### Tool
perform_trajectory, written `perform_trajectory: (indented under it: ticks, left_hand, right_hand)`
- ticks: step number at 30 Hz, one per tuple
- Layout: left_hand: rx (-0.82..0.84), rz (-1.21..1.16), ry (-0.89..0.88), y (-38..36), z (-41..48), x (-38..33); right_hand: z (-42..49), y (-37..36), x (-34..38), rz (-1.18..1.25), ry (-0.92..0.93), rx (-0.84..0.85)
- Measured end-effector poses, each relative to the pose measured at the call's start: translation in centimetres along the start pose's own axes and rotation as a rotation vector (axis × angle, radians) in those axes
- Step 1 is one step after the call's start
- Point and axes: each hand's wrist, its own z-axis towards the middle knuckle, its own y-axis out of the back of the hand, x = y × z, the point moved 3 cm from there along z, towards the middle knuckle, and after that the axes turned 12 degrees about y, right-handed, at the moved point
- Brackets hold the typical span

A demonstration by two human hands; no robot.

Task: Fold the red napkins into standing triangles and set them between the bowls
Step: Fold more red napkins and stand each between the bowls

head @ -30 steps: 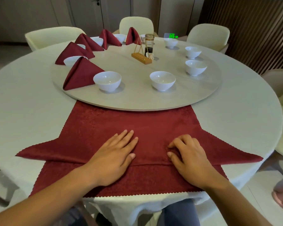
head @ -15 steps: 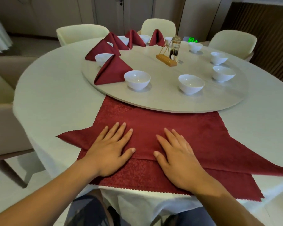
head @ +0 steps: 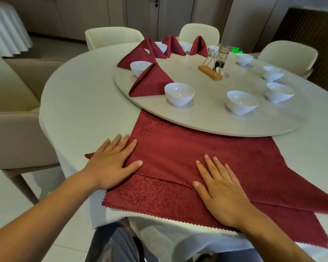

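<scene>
Cream chairs [head: 112, 36] are standing around a round, white-covered table [head: 80, 103], and a pale turntable [head: 216, 120] is sitting at its middle. Near the person's side of the table a red napkin [head: 178, 148] is lying flat. Its far side is running under the turntable's rim and its zigzag hem is reaching the table's near edge. One layer is lying folded over another, with a crease running across between the two thumbs and pointed corners sticking out to left and right.

The left hand [head: 110, 165] is pressing palm-down across the napkin's left border. Its fingers are lying straight and slightly spread, the outer fingertips on the bare table and the thumb on the red fabric, and it is gripping nothing. The right hand [head: 222, 193] is pressing flat nearer the napkin's middle, fingers straight and fairly close, thumb out sideways beside the crease, likewise gripping nothing.

On the turntable a red triangle [head: 151, 82] is standing upright between a front bowl [head: 179, 93] and a back bowl [head: 139, 67], close to both. More red triangles are standing behind it along the far-left arc, alternating with white bowls. Other bowls [head: 241, 102] are sitting spaced along the right arc. A wooden stand [head: 209, 71] with a wire frame is sitting near the centre, with a jar [head: 223, 53] just behind it.
</scene>
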Motion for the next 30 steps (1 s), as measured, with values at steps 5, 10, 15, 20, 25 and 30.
perform_trajectory:
  ticks: [5, 10, 15, 20, 25, 30]
  left_hand:
    - [-0.095, -0.199, 0.025, 1.1, 0.1, -2.1]
    - [-0.207, -0.378, -0.32, 1.4, -1.5, -10.4]
    - [-0.132, -0.352, -0.389, -1.1, -1.5, -13.6]
    - [-0.164, -0.301, -0.39, -1.8, -1.6, -13.2]
    - [-0.176, -0.311, -0.382, -1.7, -1.7, -13.3]
    - [-0.145, -0.29, -0.351, -1.0, -1.8, -13.8]
  right_hand:
    - [0.0, 0.3, 0.2, 0.013, -0.009, 0.025]
    - [-0.1, 0.2, 0.1, 0.075, 0.007, 0.009]
    - [-1.3, 0.9, -1.7, 0.326, 0.066, -0.232]
    - [-5.6, 1.7, -6.4, 0.195, 0.138, -0.375]
    - [-9.4, 1.8, -10.3, 0.205, 0.085, -0.459]
    - [-9.6, 1.4, -10.6, 0.107, 0.108, -0.498]
